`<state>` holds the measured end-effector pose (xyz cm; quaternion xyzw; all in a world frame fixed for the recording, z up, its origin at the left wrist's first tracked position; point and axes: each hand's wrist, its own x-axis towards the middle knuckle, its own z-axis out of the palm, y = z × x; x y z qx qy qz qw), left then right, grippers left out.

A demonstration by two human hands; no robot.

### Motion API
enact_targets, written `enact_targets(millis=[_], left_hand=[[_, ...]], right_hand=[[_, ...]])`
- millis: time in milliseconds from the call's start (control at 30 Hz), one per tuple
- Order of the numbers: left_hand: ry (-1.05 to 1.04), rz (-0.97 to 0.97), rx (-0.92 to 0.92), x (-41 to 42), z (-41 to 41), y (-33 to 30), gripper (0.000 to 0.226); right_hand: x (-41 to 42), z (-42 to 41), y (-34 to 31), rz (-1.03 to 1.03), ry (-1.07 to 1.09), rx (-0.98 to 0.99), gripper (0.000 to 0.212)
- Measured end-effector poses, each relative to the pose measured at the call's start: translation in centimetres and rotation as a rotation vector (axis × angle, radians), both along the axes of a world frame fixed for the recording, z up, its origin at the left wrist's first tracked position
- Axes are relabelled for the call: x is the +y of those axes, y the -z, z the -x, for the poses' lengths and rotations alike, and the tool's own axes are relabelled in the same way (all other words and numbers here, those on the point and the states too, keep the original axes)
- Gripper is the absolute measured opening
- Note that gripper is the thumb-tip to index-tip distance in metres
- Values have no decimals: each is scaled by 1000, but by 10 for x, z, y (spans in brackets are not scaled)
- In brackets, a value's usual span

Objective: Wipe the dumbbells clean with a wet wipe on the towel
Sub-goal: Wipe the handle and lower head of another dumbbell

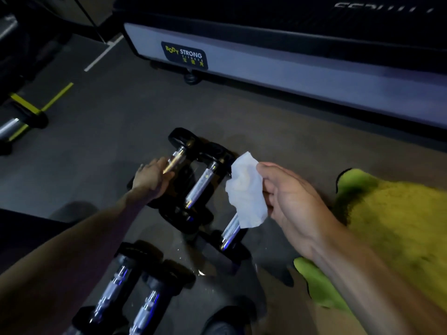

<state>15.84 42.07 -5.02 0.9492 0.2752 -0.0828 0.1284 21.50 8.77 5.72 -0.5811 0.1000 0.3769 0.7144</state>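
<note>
Chrome handles catch the light on five dumbbells lying on the floor (96, 131). Our left hand (152, 176) curls around the far-left dumbbell (175, 159); beside it lie more dumbbells (200, 187). Our right hand (287, 197) pinches a crumpled wet wipe (246, 192) above them. At right lies the green towel (391, 226), bare.

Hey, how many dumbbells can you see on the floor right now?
5. One gripped by the left hand at far left, one beside it, one partly behind the wet wipe, two nearest the camera. Others may be hidden.
</note>
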Motion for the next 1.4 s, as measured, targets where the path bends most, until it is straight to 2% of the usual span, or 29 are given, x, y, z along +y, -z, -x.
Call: enact_targets(millis=[100, 200, 300, 400, 433, 533, 600, 700, 767, 800, 867, 967, 1067, 1167, 1267, 1400], left_hand=[[100, 61, -209, -19, 37, -20, 49], [145, 199, -351, -58, 93, -50, 38], [141, 154, -292, -85, 156, -64, 24], [-9, 111, -208, -91, 221, -57, 32], [-11, 77, -166, -91, 240, -50, 35], [-80, 114, 19, -93, 283, -31, 20], [-100, 178, 67, -93, 292, -16, 31], [-129, 257, 78, -89, 287, 3, 18], [-130, 283, 59, -88, 278, 15, 32], [-141, 287, 65, -89, 272, 19, 30], [-167, 287, 108, -92, 263, 29, 24], [-294, 338, 129, -93, 258, 47, 36], [-369, 503, 58, -98, 258, 56, 28], [-447, 664, -35, -106, 259, 56, 17], [-365, 663, -61, -113, 269, 50, 28], [-258, 653, -180, -134, 272, 14, 38]], right_hand=[[-5, 14, -2, -4, -10, 2, 30], [-11, 36, -9, -28, 15, -18, 32], [-18, 65, -20, -103, 17, -85, 25], [-25, 101, -32, -168, -48, -150, 19], [-28, 112, -35, -167, -69, -169, 18], [-42, 140, -37, -89, -158, -245, 18], [-58, 158, -32, 15, -267, -296, 14], [-93, 184, -21, 70, -341, -249, 14], [-116, 197, -19, 93, -370, -230, 14], [-125, 201, -17, 115, -360, -238, 11], [-133, 207, -10, 134, -265, -241, 12], [-125, 206, 0, 69, -119, -201, 13], [-123, 196, 6, 45, -43, -153, 26], [-131, 181, 6, 62, 34, -159, 21], [-141, 170, 4, 118, 114, -190, 14], [-152, 172, -6, 180, 125, -298, 33]])
